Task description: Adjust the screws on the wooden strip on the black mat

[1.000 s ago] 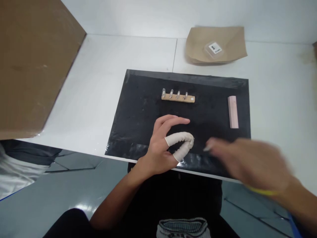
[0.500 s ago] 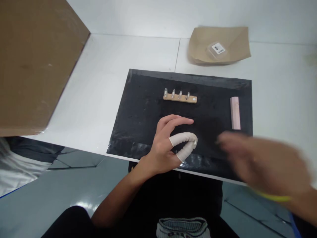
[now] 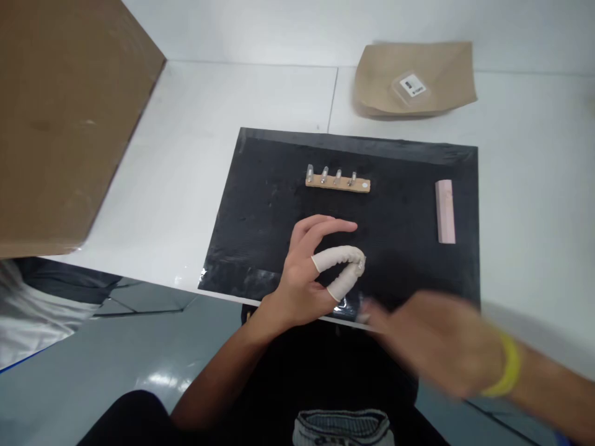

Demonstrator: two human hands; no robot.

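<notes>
My left hand [image 3: 304,272] is over the near part of a black mat [image 3: 260,204]. White finger cots [image 3: 341,257] cover its thumb and forefinger, which are pinched together. A tiny shiny clear piece [image 3: 363,262] shows between these tips, too small to name; the other fingers curve loosely above. My right hand [image 3: 437,344], with a yellow band [image 3: 509,365] at the wrist, is smeared by motion near the mat's front edge, its fingertips below my left thumb. Whether it holds anything is unclear. Beyond my left hand lies a tan strip [image 3: 339,183] with several small clear pieces standing on it.
A pink, faceted block [image 3: 445,212] lies on the mat's right side. Behind, a brown paper tray [image 3: 450,80] holds a small clear case [image 3: 411,88] with a white label. A large brown board [image 3: 69,124] stands at the left of the white table [image 3: 195,99].
My right hand has swept left and toward me, its fingertips now closer to my left hand. My left hand keeps its pinch and has barely shifted.
</notes>
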